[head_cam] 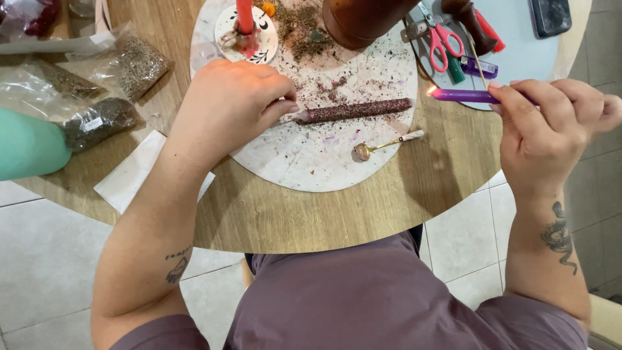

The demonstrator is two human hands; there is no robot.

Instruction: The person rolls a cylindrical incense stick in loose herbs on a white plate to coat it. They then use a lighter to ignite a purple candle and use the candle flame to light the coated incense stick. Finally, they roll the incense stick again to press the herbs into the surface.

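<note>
- Lap in mauve cloth (363,304) sits closest to the lens, below the near edge of the white round board.
- Round wooden table (311,220) carries the white round board (311,165); all places below are given from that board.
- Teal bottle (29,146) lies far off the board's left side, with clear bags of dried herbs (133,65) between it and the board.
- Left hand (227,104) rests on the board's left part, fingers curled shut on the near end of the herb-coated candle (356,110), which lies flat across the board's middle.
- Right hand (544,129) hovers off the board's right edge, clamped on a purple candle (463,96); its lit tip points toward the coated candle's far end, just apart from it.
- Small dish with a red candle (245,19) stands at the board's top.
- Pink-handled scissors (444,42) lie on a pale plate right of the board's top.
- Small gold spoon (385,146) lies on the board's lower right, below the coated candle.
</note>
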